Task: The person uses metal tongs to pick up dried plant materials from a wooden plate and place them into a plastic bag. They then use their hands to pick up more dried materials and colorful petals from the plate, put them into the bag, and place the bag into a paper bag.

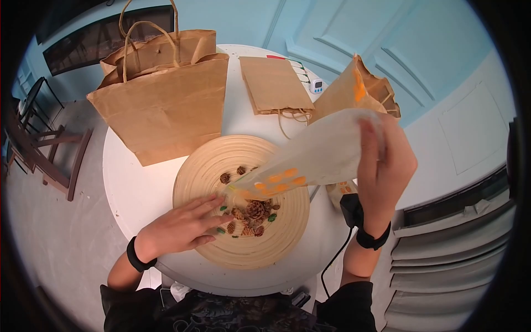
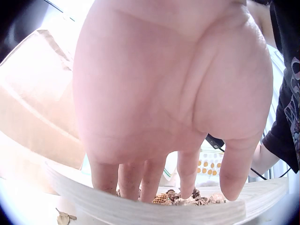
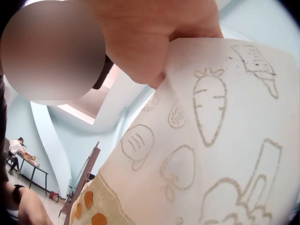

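My right hand (image 1: pixel 391 163) grips the upper end of a white printed bag (image 1: pixel 332 144), tilted down toward the left. Its lower end, with orange spots, overlaps the middle of a round, pale wooden tray (image 1: pixel 193 171). Outlines of a carrot and other produce show on the bag (image 3: pixel 209 112) in the right wrist view. Brown pine cones (image 1: pixel 256 210) and small green leaves (image 1: pixel 272 217) lie clustered in the tray. My left hand (image 1: pixel 182 228) reaches over the tray's left rim, fingers extended beside the cones. In the left wrist view its fingers (image 2: pixel 187 173) point down behind the rim.
A large brown paper bag (image 1: pixel 166 110) with handles stands at the back left of the white table (image 1: pixel 119 171). A flattened paper bag (image 1: pixel 276 83), a small timer (image 1: pixel 316 86) and another upright paper bag (image 1: pixel 340 91) are farther back. A black cable (image 1: pixel 336 265) hangs near my right wrist.
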